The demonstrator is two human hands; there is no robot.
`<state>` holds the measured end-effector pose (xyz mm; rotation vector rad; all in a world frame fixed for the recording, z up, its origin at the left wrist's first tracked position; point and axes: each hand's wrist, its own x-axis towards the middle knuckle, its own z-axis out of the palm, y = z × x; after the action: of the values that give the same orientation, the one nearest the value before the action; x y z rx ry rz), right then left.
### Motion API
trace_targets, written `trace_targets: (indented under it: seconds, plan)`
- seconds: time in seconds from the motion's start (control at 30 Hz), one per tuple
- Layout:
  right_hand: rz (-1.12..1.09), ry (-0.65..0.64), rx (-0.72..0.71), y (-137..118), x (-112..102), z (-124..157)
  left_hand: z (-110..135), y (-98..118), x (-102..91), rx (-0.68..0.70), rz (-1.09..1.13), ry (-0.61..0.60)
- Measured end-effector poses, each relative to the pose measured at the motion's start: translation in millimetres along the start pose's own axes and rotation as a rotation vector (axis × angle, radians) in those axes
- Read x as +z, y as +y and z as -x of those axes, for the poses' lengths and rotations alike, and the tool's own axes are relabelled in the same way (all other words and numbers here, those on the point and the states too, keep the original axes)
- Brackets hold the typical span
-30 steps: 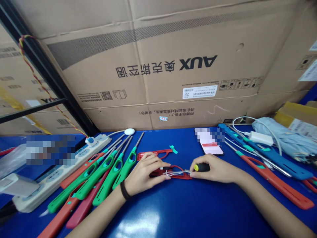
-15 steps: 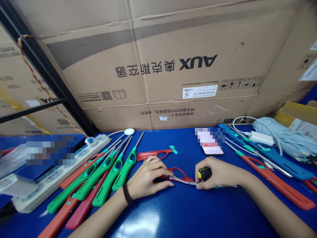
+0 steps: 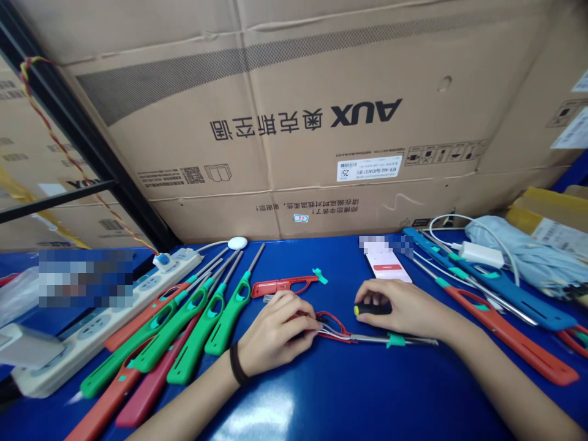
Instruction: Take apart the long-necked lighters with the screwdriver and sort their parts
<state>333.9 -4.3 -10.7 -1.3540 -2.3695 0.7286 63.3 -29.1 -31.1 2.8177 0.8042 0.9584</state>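
Observation:
My left hand (image 3: 278,331) is closed over the handle end of an opened red lighter (image 3: 340,321), hiding most of that end. Pale wires run from under the fingers past the trigger loop toward its metal tube (image 3: 372,339), which has a green piece (image 3: 395,340) around it. To the right, my right hand (image 3: 404,306) grips a screwdriver (image 3: 373,309) by its black handle with a yellow end; its shaft is not visible. This hand is just above the tube. Behind my left hand lies a red shell half (image 3: 280,285) with a green piece (image 3: 320,276) at its tip.
Several green and red lighters (image 3: 193,331) lie at the left beside a white power strip (image 3: 92,324). A phone (image 3: 383,263) rests behind my right hand. At the right are another red lighter (image 3: 514,334), blue lighters (image 3: 528,300) and a white adapter (image 3: 481,253). A large carton (image 3: 285,73) stands behind.
My right hand has lifted away from the metal tube, moving slightly up and left with the screwdriver. The tube and its green piece now show. My left hand stays on the red lighter.

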Motion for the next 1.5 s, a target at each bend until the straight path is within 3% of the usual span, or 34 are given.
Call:
trace_targets:
  seconds: [0.13,0.3,0.47,0.63,0.73,0.93,1.17,1.37,1.5]
  plan:
    - [-0.077,0.111,-0.143,-16.0,10.4,-2.5,-0.8,0.3,0.8,0.034,-0.040,0.030]
    - [-0.163,0.077,-0.153,-34.0,34.0,-7.2,0.8,-0.1,4.3,0.065,-0.071,0.070]
    - [-0.249,0.017,-0.166,-36.9,39.4,-9.8,-0.5,3.4,1.1,0.069,-0.051,0.121]
    - [-0.281,0.037,-0.153,-33.6,38.1,-10.2,-28.0,-14.7,-7.9,-0.189,0.040,0.200]
    - [-0.344,0.023,-0.143,-31.5,38.6,-10.1,-51.5,-38.7,-3.4,-0.326,0.001,-0.016]
    - [-0.496,0.001,-0.095,-29.1,35.6,-10.4,-72.5,-65.6,17.9,-0.301,0.065,-0.191]
    - [-0.516,-0.003,-0.111,-29.8,35.6,-10.3,-65.9,-44.7,0.8,-0.404,0.148,0.017]
    - [-0.526,-0.026,-0.130,-29.8,37.1,-9.4,-34.1,-14.6,-3.5,-0.588,0.588,-0.006]
    - [-0.545,-0.040,-0.126,-31.7,36.9,-9.0,-22.5,-10.0,3.8,-0.664,0.678,0.035]
